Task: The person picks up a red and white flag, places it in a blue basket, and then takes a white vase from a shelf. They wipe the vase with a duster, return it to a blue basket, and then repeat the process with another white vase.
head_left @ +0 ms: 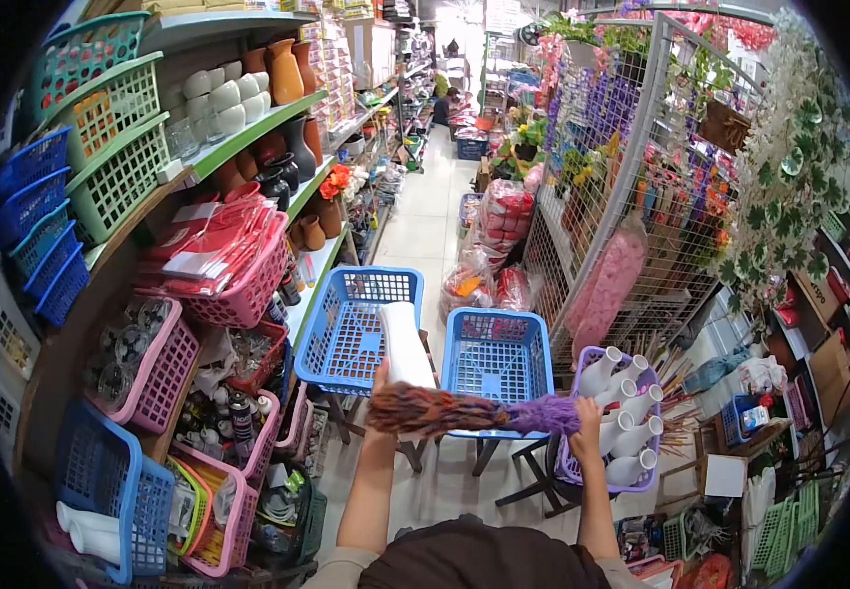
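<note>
While the left hand (382, 385) is gripping the white vase (405, 344), the right hand (587, 417), at three o'clock, is clamping the duster (464, 412); it should be kept level.

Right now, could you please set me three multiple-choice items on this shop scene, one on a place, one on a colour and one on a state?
1. Where are the white bottle-shaped vases kept?
A. in the purple basket at right
B. on the floor of the aisle
C. in the right-hand blue basket

2. What colour is the handle end of the feather duster?
A. green
B. purple
C. white

3. What does the left hand hold?
A. nothing
B. a brown jug
C. a white vase

Answers:
1 A, the vases stand packed in the purple basket.
2 B, the end in the right hand is purple, the feathers orange-brown.
3 C, the left hand grips the white vase over the left blue basket.
</note>
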`<state>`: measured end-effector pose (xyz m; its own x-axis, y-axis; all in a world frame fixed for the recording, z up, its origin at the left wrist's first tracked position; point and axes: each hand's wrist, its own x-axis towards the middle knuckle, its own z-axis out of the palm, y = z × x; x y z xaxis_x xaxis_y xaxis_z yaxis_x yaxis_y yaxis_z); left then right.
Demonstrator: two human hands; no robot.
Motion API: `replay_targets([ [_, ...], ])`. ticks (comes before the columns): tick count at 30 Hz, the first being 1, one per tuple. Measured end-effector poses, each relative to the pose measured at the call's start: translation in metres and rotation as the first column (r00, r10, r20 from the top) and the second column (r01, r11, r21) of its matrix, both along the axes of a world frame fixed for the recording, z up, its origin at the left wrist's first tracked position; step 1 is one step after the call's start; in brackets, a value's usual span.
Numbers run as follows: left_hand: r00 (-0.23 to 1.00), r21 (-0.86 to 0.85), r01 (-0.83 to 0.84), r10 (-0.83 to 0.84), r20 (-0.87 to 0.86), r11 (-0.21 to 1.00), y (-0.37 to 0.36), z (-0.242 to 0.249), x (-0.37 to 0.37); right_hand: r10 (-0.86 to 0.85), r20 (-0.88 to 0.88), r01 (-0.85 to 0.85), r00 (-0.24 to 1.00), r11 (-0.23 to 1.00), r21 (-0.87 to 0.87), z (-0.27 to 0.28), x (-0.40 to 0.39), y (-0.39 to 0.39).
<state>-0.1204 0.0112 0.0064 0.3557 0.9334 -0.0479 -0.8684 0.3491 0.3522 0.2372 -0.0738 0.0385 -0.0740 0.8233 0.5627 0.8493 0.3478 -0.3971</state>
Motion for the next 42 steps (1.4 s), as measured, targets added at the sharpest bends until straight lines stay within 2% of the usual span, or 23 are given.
replay_targets([
  [2, 0.994, 0.024, 0.017, -0.014, -0.106, 1.000, -0.024, 0.052, 0.008, -0.057, 0.013, 0.057, 0.998, 0.998, -0.021, 0.006, -0.004, 0.011],
  [4, 0.969, 0.148, 0.072, -0.035, -0.243, 0.986, -0.035, 0.060, 0.007, -0.147, 0.029, 0.147, 0.989, 0.989, -0.021, 0.016, -0.011, 0.021],
  [8, 0.991, 0.227, 0.063, -0.035, -0.126, 0.972, -0.038, 0.078, 0.005, -0.135, -0.033, 0.136, 0.990, 0.990, 0.027, 0.022, -0.019, 0.029],
  [10, 0.996, 0.267, 0.039, -0.015, -0.090, 0.963, -0.035, 0.078, -0.005, -0.028, 0.050, 0.026, 0.998, 0.999, 0.046, 0.024, -0.018, 0.026],
  [13, 0.978, 0.185, 0.046, -0.082, 0.190, 0.982, -0.038, 0.074, -0.018, 0.018, 0.094, -0.026, 0.995, 0.996, 0.085, 0.022, -0.013, 0.022],
  [14, 0.989, 0.188, -0.020, -0.008, 0.146, 0.982, -0.042, 0.073, -0.016, -0.003, 0.086, -0.005, 0.996, 0.995, 0.095, 0.024, -0.015, 0.023],
  [15, 0.997, 0.086, -0.058, 0.061, -0.038, 0.995, -0.039, 0.061, -0.018, -0.004, 0.086, -0.005, 0.996, 0.995, 0.097, 0.026, -0.017, 0.025],
  [17, 0.962, 0.266, -0.014, -0.060, 0.267, 0.964, -0.038, 0.061, -0.003, -0.122, 0.058, 0.115, 0.991, 0.987, 0.111, 0.031, -0.024, 0.029],
  [18, 0.996, 0.277, -0.063, 0.076, -0.037, 0.959, -0.039, 0.066, -0.003, -0.124, 0.058, 0.117, 0.991, 0.987, 0.111, 0.031, -0.026, 0.031],
  [19, 0.999, 0.281, 0.003, -0.014, 0.039, 0.960, -0.045, 0.071, 0.001, -0.159, 0.048, 0.154, 0.986, 0.983, 0.096, 0.029, -0.029, 0.034],
  [22, 0.992, 0.152, -0.103, 0.114, -0.062, 0.983, -0.049, 0.081, 0.002, -0.158, 0.047, 0.154, 0.986, 0.985, 0.081, 0.026, -0.029, 0.033],
  [24, 0.998, 0.286, -0.019, 0.000, 0.067, 0.958, -0.044, 0.062, -0.015, -0.118, 0.056, 0.113, 0.991, 0.990, 0.079, 0.020, -0.023, 0.028],
  [27, 0.991, 0.317, 0.065, -0.099, 0.095, 0.946, -0.043, 0.056, -0.022, -0.025, 0.067, 0.017, 0.997, 0.994, 0.109, 0.016, -0.016, 0.023],
  [28, 0.999, 0.258, 0.032, -0.024, -0.034, 0.966, -0.040, 0.052, -0.021, -0.057, 0.049, 0.052, 0.997, 0.993, 0.106, 0.018, -0.015, 0.022],
  [32, 0.969, 0.134, -0.094, 0.121, -0.213, 0.987, -0.046, 0.066, -0.002, -0.193, -0.016, 0.193, 0.981, 0.963, 0.187, 0.024, -0.024, 0.031],
  [33, 0.994, 0.138, -0.011, 0.026, -0.105, 0.990, -0.048, 0.078, 0.005, -0.194, -0.017, 0.194, 0.981, 0.963, 0.189, 0.025, -0.025, 0.033],
  [35, 0.989, 0.292, 0.056, -0.012, -0.151, 0.955, -0.040, 0.061, -0.002, -0.249, -0.032, 0.251, 0.968, 0.958, 0.140, 0.024, -0.028, 0.034],
  [36, 0.998, 0.355, 0.058, -0.047, -0.039, 0.933, -0.033, 0.050, -0.003, -0.251, -0.033, 0.254, 0.967, 0.957, 0.139, 0.024, -0.027, 0.032],
  [37, 0.998, 0.354, 0.059, -0.048, -0.039, 0.933, -0.033, 0.038, -0.004, -0.197, -0.022, 0.198, 0.980, 0.973, 0.120, 0.023, -0.024, 0.029],
  [39, 0.966, 0.139, -0.234, 0.246, -0.076, 0.962, -0.041, 0.046, -0.001, -0.139, -0.012, 0.139, 0.990, 0.985, 0.105, 0.020, -0.018, 0.026],
  [40, 0.993, 0.356, -0.031, -0.012, 0.119, 0.934, -0.015, 0.013, -0.022, -0.107, 0.011, 0.105, 0.994, 0.987, 0.120, 0.015, -0.014, 0.023],
  [41, 0.938, 0.377, -0.003, -0.128, 0.322, 0.926, -0.032, 0.050, -0.015, -0.076, 0.032, 0.071, 0.997, 0.988, 0.135, 0.011, -0.010, 0.021],
  [42, 0.975, 0.305, 0.009, -0.076, 0.209, 0.952, -0.036, 0.056, -0.015, -0.096, 0.046, 0.089, 0.994, 0.987, 0.137, 0.007, -0.008, 0.021],
])
